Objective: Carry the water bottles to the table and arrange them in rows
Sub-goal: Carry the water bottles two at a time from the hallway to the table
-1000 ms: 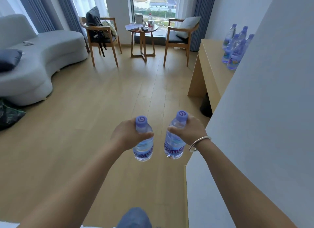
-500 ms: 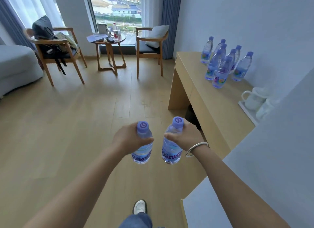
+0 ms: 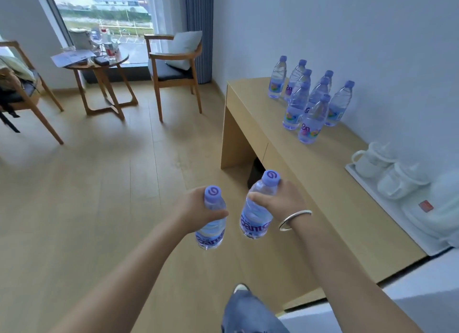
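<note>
The left hand (image 3: pixel 198 208) is gripping a water bottle (image 3: pixel 212 221) around its shoulder, fingers curled round it, and the right hand (image 3: pixel 280 201) is gripping a second bottle (image 3: pixel 257 208) the same way, a silver bangle (image 3: pixel 294 219) sitting on that wrist. Both bottles are being held out in front, side by side but apart, over a pale wooden floor (image 3: pixel 99 208), their purple caps facing up; the right one is leaning slightly toward the left one. Each is clear plastic, apparently full, with a label carrying purple lettering low on the body. This looks like the carrying step, with the person standing just short of the long wooden table (image 3: pixel 310 196) against the wall on the right. A cluster of bottles (image 3: pixel 310 101), eight as far as can be counted, is already standing upright toward its far end, in loose rows. The next move probably calls for stepping alongside and setting the two bottles down upright beside that cluster, extending the rows. Nearer on the table, a white tray (image 3: pixel 397 221) is holding white cups (image 3: pixel 387 169).
</note>
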Tool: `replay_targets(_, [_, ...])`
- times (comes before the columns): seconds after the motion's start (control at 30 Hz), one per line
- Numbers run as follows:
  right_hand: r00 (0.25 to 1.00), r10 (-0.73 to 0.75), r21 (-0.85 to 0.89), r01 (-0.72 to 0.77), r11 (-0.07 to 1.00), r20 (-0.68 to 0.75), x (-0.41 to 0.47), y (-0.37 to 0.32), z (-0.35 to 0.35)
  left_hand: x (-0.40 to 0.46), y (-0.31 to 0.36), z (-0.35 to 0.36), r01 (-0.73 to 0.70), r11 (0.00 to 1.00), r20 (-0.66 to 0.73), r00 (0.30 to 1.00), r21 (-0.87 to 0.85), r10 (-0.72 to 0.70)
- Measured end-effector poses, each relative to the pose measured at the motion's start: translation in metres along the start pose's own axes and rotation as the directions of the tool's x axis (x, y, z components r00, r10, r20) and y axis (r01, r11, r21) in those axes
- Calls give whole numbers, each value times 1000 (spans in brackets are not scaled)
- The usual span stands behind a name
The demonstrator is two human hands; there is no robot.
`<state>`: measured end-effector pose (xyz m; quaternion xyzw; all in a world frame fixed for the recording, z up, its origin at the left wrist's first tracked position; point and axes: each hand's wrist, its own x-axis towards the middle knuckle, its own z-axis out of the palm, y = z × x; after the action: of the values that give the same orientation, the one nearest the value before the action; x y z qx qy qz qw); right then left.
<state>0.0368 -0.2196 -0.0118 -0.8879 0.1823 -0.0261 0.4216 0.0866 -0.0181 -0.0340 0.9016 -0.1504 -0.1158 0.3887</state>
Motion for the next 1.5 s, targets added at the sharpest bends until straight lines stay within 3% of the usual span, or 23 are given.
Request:
replay_targets(0.27, [998,20,63,-16,998,-65,121,-15,2,130,-7,-13,-20,998,49,999,51,17])
replay_targets(0.53, [986,42,65,-31,997,-164,274,-29,-26,295,31,-32,-109,986,105,990,127,96])
replay_targets(0.93, [877,177,157,-118,980,-447,439,-39,-82,496,101,-28,-322,942,193,934,90,301])
replay_targets(1.13, [817,246,176,-179,968,-521,532,-26,-96,608,120,-3,-441,896,377,840,52,391])
replay_targets(1.33, [700,387,229,-314,921,-600,598,-13,-107,685,138,22,-548,836,546,699,-4,461])
replay_targets(1.5, [635,461,260,-388,884,-619,617,3,-104,715,147,45,-553,822,657,572,-134,491])
